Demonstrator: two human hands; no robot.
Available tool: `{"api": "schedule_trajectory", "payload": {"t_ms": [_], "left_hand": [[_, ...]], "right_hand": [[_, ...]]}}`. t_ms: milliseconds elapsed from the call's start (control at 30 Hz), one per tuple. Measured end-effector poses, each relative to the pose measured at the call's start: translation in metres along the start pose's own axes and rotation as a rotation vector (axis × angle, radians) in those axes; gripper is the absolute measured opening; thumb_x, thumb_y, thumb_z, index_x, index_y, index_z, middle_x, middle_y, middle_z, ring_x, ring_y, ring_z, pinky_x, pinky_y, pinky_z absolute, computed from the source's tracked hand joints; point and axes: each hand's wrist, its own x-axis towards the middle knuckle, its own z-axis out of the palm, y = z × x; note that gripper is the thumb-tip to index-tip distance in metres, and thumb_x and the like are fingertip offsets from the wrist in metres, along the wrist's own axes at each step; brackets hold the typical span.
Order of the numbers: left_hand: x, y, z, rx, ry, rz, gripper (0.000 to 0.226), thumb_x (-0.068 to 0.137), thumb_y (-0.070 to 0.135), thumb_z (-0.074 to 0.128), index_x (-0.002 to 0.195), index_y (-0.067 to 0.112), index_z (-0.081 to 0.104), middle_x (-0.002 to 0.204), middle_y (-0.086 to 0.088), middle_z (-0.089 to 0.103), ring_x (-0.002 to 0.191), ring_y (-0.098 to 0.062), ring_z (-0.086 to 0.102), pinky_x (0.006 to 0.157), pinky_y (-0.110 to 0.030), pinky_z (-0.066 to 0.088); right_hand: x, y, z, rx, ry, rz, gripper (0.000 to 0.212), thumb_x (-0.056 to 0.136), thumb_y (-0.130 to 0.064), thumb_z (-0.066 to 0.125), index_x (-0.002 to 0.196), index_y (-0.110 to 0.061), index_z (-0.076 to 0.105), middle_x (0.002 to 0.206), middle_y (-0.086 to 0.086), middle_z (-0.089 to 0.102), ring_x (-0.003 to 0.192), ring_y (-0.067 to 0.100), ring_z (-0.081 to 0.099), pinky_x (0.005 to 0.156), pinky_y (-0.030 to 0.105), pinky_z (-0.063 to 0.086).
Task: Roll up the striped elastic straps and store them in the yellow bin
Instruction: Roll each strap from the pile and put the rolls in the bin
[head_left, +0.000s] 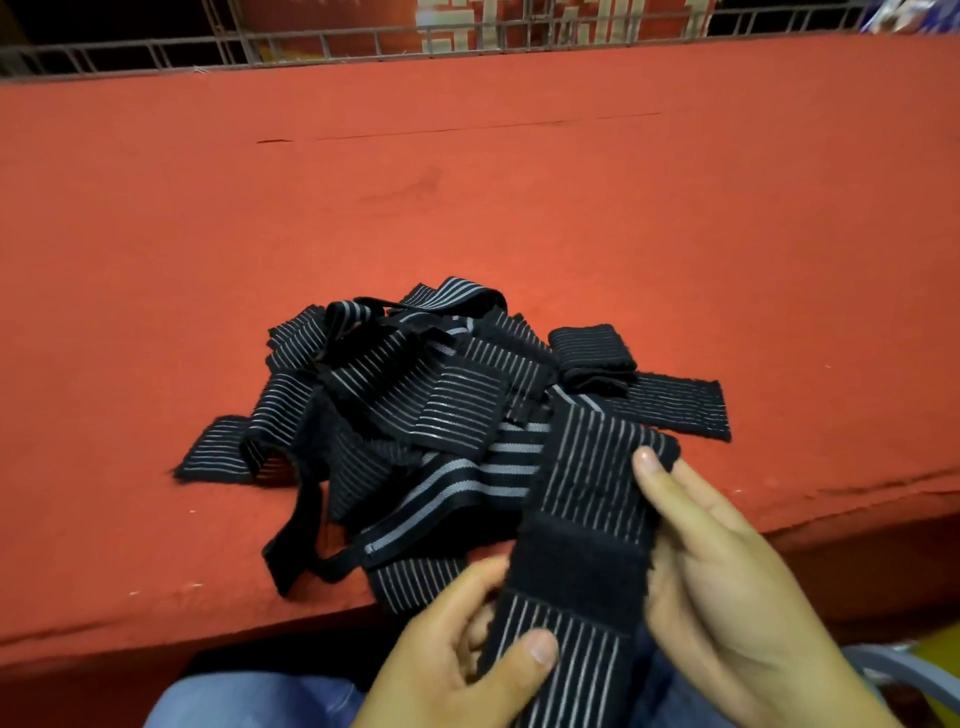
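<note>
A broad red cloth-covered work surface (467, 208) filled most of the view, bounded at the back by a grey metal grid railing (363, 44). Near its front edge lay a loose heap of black elastic straps with thin grey stripes (415, 405), tangled and overlapping, probably dumped within easy reach of the seated person, whose blue denim lap (249, 696) showed below. One long black striped strap (587, 509) was drawn out of the heap toward the person and held taut and flat, which looked like the set-up for starting a roll from its near end. The right hand (737, 597) lay with straight fingers along the strap's right edge, steadying it; its thumb was hidden. The left hand (457, 670) pinched the strap's lower end, thumb on top and fingers beneath, seemingly ready to begin turning it over. A plain black fuzzy fastening patch (582, 566) crossed the held strap midway. One short black strap already wound into a roll (592, 348) rested at the heap's right side, not yet stored. A sliver of yellow (935, 654) showed at the lower right corner; whether that was the bin could not be told. No brand, label or legible writing appeared on any strap.
</note>
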Motion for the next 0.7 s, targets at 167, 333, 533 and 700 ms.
{"api": "schedule_trajectory", "payload": {"t_ms": [167,333,533,700], "left_hand": [[-0.006,-0.012,-0.006,0.131,-0.059,-0.059,0.019,0.088,0.044,0.073,0.107,0.042,0.077,0.101,0.003,0.080,0.102,-0.012,0.076,0.097,-0.033,0.056],[-0.009,-0.017,-0.017,0.111,0.152,-0.029,0.025,0.076,0.041,0.072,0.096,0.055,0.076,0.092,0.004,0.081,0.090,-0.008,0.077,0.083,-0.024,0.058],[-0.010,-0.018,-0.025,0.140,0.208,-0.022,0.017,0.082,0.044,0.075,0.098,0.049,0.077,0.095,0.004,0.081,0.100,-0.012,0.076,0.093,-0.033,0.057],[-0.008,-0.008,-0.019,0.157,0.181,-0.037,0.031,0.092,0.026,0.074,0.099,0.056,0.074,0.097,0.013,0.080,0.100,-0.001,0.073,0.084,-0.014,0.053]], "right_hand": [[-0.002,-0.012,0.010,0.063,-0.048,-0.047,0.032,0.099,-0.023,0.054,0.106,-0.012,0.083,0.110,0.015,0.080,0.088,0.022,0.080,0.070,0.035,0.065],[0.003,-0.029,0.010,0.056,-0.048,-0.097,0.045,0.094,-0.029,0.057,0.130,-0.006,0.071,0.122,0.016,0.076,0.105,0.027,0.077,0.093,0.048,0.062],[0.004,-0.047,0.016,0.103,-0.107,-0.166,0.042,0.078,-0.046,0.067,0.103,-0.016,0.085,0.122,0.013,0.078,0.110,0.025,0.077,0.089,0.044,0.063],[0.006,-0.056,0.012,0.081,-0.069,-0.138,0.035,0.084,-0.032,0.058,0.105,-0.017,0.081,0.114,0.011,0.079,0.094,0.024,0.080,0.069,0.038,0.066]]}}
